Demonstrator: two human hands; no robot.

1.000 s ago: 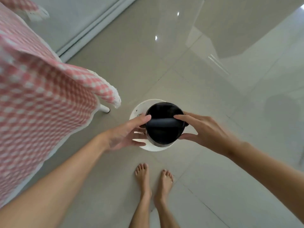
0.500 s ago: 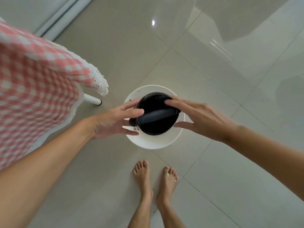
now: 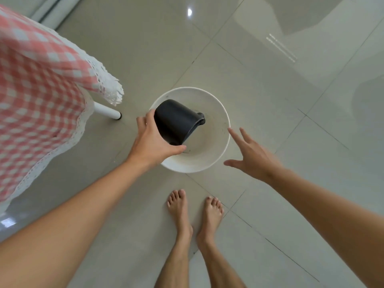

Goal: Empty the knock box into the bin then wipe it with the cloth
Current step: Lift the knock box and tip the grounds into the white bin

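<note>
The black cylindrical knock box [image 3: 176, 121] is tipped on its side, mouth facing right and down, over the round white bin [image 3: 218, 150] on the floor. My left hand [image 3: 151, 142] grips the knock box by its base and side. Fingers spread, my right hand [image 3: 249, 152] hovers just right of the bin's rim and holds nothing. The bin's inside looks pale with a few dark specks. No cloth is in view.
A table with a pink checked, lace-edged tablecloth [image 3: 41, 96] fills the left side, its white leg [image 3: 108, 112] standing close to the bin. My bare feet [image 3: 195, 213] are on the grey tiled floor just below the bin.
The knock box went from upright between both hands to tipped sideways over the bin. My right hand has let go and moved off to the right. The view shifted downward.
</note>
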